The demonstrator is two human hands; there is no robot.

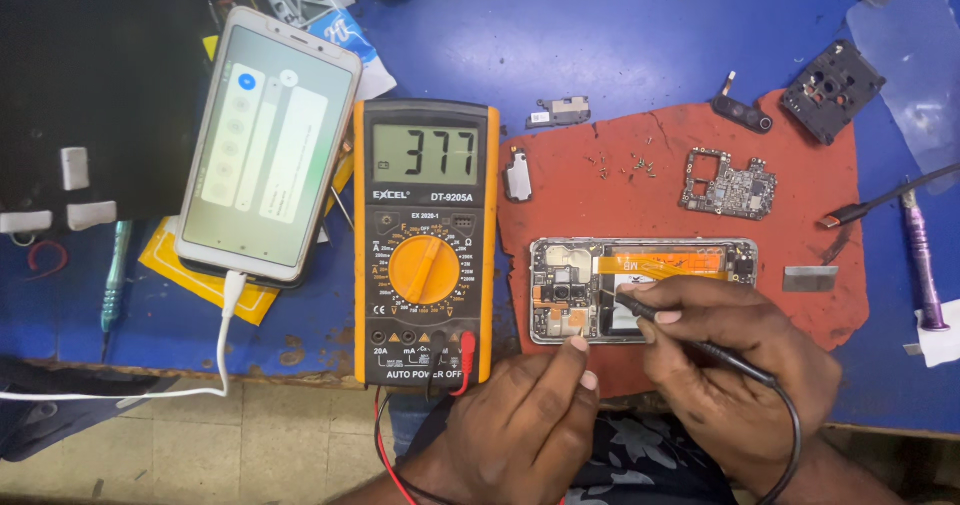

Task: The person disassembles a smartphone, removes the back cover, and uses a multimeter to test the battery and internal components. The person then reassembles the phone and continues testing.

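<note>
A blue workbench [640, 35] is seen from above, and most of its right half is covered by a red mat [690, 180]. A meter with an orange case [426, 241] stands in the middle, its screen lit and its dial turned; to its left a white phone [268, 145] lies face up with its screen on, and a white cable [215, 365] is plugged into its lower end. An opened phone [640, 287] with its back cover removed lies on the mat, just right of the meter. The right hand [735, 365] is closed around a black probe [640, 308], held like a pen, whose tip is set on the inside of the opened phone. The left hand [530, 415] is held at the lower left corner of that phone with its fingers curled; a red wire runs beneath it, so a second probe may be gripped there, but that cannot be told for sure. Farther up the mat a small circuit board [729, 183] is laid, a black camera frame [832, 90] rests at the mat's upper right edge, and tiny screws [628, 165] are scattered near the top
</note>
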